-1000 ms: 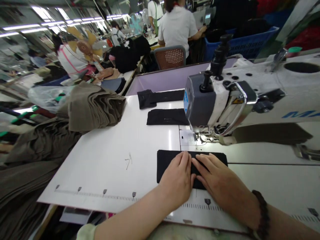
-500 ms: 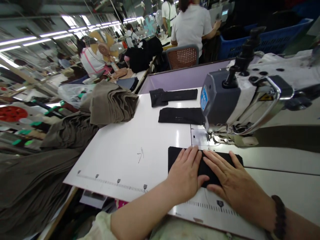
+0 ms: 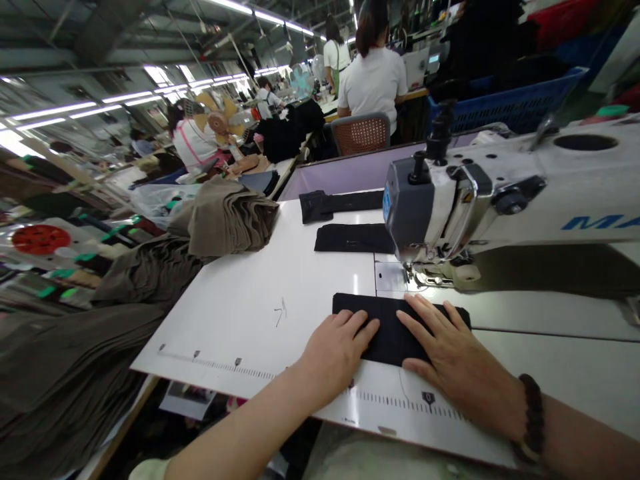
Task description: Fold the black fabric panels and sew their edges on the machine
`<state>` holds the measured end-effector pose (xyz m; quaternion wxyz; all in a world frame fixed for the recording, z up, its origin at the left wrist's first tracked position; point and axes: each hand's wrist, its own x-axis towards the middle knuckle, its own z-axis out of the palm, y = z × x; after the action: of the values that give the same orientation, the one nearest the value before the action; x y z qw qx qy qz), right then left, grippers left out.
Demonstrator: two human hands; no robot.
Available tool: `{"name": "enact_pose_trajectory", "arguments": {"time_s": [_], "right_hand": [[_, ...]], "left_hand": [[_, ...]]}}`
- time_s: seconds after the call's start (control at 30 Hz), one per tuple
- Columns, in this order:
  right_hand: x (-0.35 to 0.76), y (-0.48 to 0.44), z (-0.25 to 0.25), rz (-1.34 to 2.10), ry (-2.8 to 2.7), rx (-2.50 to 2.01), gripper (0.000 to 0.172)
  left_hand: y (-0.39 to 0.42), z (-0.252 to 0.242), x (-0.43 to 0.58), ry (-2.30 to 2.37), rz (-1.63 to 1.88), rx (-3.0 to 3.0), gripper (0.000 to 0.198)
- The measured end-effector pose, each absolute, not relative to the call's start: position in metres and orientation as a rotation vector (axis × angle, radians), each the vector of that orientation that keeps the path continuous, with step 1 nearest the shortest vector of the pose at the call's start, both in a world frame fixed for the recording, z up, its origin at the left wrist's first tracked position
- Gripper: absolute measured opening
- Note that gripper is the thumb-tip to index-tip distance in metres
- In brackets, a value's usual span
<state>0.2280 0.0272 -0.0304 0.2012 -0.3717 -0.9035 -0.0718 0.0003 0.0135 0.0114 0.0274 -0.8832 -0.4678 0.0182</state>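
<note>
A folded black fabric piece (image 3: 387, 333) lies flat on the white sewing table, just in front of the machine's presser foot (image 3: 430, 279). My left hand (image 3: 337, 353) rests on its left end, fingers slightly bent and the hand not closed around it. On the right part of the cloth, my right hand (image 3: 450, 357) lies with fingers spread and thumb out to the side. The cloth's right edge is partly covered by that hand. The sewing machine head (image 3: 413, 207) stands right behind both hands.
Two more black pieces, a flat strip (image 3: 350, 238) and a folded strip (image 3: 353, 202), lie behind. Brown-grey fabric stacks (image 3: 227, 217) fill the left side. A printed ruler (image 3: 237, 363) runs along the front edge. Beyond are a chair (image 3: 361, 135), a blue crate (image 3: 505, 103) and several people.
My left hand has slid left, away from my right hand, baring the middle of the black cloth. Its fingers are more bent. The camera view has shifted, showing more of the machine.
</note>
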Motion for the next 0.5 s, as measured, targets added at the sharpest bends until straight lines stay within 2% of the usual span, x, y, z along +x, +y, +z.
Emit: {"name": "enact_pose_trajectory", "arguments": {"time_s": [0.07, 0.17, 0.27, 0.33, 0.43, 0.5], "right_hand": [[0.233, 0.032, -0.020, -0.120, -2.520, -1.044, 0.043], [0.245, 0.047, -0.005, 0.022, -2.636, -0.910, 0.029], [0.255, 0.064, 0.000, 0.033, -2.733, -0.697, 0.025], [0.258, 0.071, -0.002, -0.035, -2.700, -0.670, 0.025], [0.258, 0.074, -0.006, -0.126, -2.629, -0.707, 0.027], [0.258, 0.072, -0.007, -0.123, -2.637, -0.731, 0.030]], "left_hand": [[0.026, 0.014, 0.008, -1.496, 0.030, -2.738, 0.036], [0.057, 0.010, 0.015, -1.590, -0.009, -2.690, 0.057], [0.086, 0.007, 0.023, -1.497, 0.043, -2.726, 0.068], [0.096, 0.009, 0.032, -1.434, 0.056, -2.746, 0.063], [0.095, 0.014, 0.045, -1.349, 0.046, -2.827, 0.044], [0.092, 0.017, 0.052, -1.339, 0.021, -2.869, 0.042]]}}
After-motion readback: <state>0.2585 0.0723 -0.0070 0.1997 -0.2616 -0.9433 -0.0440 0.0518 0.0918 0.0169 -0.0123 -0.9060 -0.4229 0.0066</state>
